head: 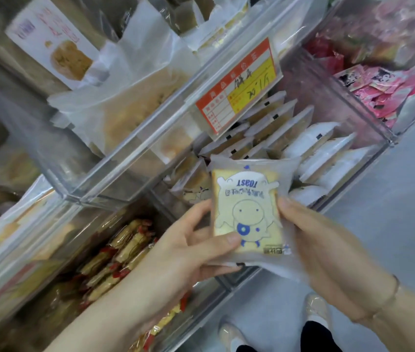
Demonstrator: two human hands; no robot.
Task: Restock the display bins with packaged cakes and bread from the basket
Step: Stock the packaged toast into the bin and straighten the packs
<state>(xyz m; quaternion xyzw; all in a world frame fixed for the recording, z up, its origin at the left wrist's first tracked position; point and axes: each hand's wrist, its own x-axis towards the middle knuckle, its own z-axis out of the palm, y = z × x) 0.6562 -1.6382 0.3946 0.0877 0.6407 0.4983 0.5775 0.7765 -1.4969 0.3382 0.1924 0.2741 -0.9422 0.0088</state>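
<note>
A packaged slice of toast (pixel 248 207), in a frosted wrapper with a blue cartoon figure and the word "toast", is held upside down between both hands. My left hand (pixel 183 252) grips its left edge, thumb across the lower front. My right hand (pixel 328 250) grips its right edge with the fingers behind the wrapper. The pack hovers over the near end of a clear display bin (pixel 368 163) that holds rows of similar toast packs (pixel 275 128) and white-wrapped packs (pixel 323 148) standing on edge. The basket is out of view.
A red and yellow price tag (pixel 239 87) hangs on the bin above. Clear bins hold pale bread bags (pixel 135 107) at upper left, red-tied biscuit packs (pixel 122 252) at lower left and pink packets (pixel 384 90) at upper right. My feet (pixel 313 323) stand on grey floor below.
</note>
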